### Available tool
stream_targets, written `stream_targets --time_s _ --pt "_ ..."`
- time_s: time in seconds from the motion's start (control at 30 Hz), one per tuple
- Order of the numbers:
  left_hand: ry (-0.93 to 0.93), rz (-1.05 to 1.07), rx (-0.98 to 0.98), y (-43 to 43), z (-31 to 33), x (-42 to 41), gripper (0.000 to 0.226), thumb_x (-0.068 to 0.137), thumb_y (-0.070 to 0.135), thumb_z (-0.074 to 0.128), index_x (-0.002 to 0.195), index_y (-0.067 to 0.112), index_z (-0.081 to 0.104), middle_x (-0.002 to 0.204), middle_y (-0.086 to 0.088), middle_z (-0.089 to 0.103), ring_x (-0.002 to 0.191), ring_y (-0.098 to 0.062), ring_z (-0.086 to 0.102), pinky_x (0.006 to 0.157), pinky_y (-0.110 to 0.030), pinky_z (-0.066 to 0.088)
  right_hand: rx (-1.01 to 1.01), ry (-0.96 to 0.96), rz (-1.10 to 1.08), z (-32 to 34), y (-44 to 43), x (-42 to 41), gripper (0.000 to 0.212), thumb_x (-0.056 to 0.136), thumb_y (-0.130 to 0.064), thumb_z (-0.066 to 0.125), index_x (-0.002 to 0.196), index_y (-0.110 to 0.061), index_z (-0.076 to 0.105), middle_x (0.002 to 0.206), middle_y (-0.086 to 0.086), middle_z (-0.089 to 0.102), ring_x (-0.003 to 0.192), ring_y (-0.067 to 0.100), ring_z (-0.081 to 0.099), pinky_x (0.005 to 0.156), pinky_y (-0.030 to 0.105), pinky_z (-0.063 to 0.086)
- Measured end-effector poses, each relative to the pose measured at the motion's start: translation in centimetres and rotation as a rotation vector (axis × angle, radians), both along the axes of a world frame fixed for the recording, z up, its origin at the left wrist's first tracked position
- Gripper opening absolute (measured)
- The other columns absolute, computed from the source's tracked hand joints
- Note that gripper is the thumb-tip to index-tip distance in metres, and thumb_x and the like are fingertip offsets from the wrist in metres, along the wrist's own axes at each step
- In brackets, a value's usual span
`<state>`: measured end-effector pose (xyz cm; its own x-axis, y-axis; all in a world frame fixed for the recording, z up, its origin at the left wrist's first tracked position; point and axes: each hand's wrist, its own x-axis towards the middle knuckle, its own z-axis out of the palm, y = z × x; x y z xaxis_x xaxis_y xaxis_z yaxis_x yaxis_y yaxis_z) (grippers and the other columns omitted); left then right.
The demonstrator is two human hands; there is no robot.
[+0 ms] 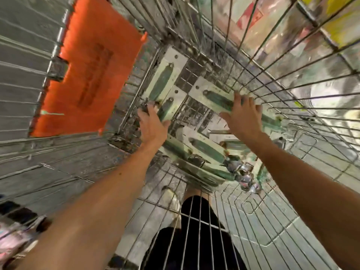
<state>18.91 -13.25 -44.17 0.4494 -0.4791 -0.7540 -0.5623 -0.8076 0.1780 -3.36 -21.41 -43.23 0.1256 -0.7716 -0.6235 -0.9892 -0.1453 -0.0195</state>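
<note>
Flat white cards bearing long green pieces (216, 98) lie scattered on the bottom of the grey wire cage (272, 78). The right hand (243, 115) rests on one with spread fingers; the left hand (152, 123) touches another, and I cannot tell its grip. An orange plastic panel (93, 71) is at the cage's left wall

Two bare forearms end in the bare left hand (153, 126) and right hand (244, 116), both inside the wire cart (272, 75). Through the cart's near wall, black shorts (196, 242) cover the thighs — a bare knee shows above their hem — and just left of it is a pale, blurred shoe (171, 197).
</note>
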Motion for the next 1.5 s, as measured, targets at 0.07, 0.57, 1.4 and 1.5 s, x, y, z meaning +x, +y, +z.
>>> stream_targets --time_s 0.07,0.57,1.4,1.5 --pt "-0.028 0.047 -0.007 0.1 -0.3 0.0 0.084 0.091 0.025 0.07 0.154 0.011 0.016 0.158 -0.024 0.01 0.129 -0.045 0.046 0.104 -0.045 0.041 0.032 0.027 0.04 0.1 -0.6 -0.7 0.077 0.091 -0.053 0.057 0.149 -0.01 0.031 0.148 0.021 0.034 0.137 0.038 0.03 0.11 0.055 0.026" --pt "0.115 0.25 -0.078 0.1 2.8 -2.0 0.111 0.074 0.014 0.085 0.156 0.013 0.008 0.133 -0.015 0.056 0.116 -0.031 0.06 0.089 -0.028 0.04 0.118 0.007 0.07 2.6 -0.9 -3.7 0.082 0.073 -0.031 0.082 0.139 -0.008 0.039 0.137 0.018 0.048 0.128 0.034 0.042 0.109 0.055 0.027" --pt "0.554 0.35 -0.378 1.7 24.6 2.8 0.018 0.08 0.012 0.081 0.084 0.024 0.068 0.068 0.018 0.071 0.062 0.002 0.068 0.065 -0.022 0.058 0.491 -0.989 -0.865 24.0 3.0 6.2 0.027 0.088 -0.022 0.072 0.108 -0.006 0.064 0.106 0.014 0.072 0.1 0.046 0.066 0.081 0.058 0.056" --pt "0.64 0.37 -0.484 3.9 28.8 3.3 0.015 0.085 0.011 0.074 0.095 0.02 0.067 0.089 0.006 0.076 0.08 -0.01 0.072 0.074 -0.032 0.059 0.517 -1.101 -0.937 28.7 5.5 7.4 0.047 0.082 -0.029 0.077 0.12 -0.008 0.061 0.109 0.01 0.069 0.084 0.035 0.067 0.061 0.044 0.06"
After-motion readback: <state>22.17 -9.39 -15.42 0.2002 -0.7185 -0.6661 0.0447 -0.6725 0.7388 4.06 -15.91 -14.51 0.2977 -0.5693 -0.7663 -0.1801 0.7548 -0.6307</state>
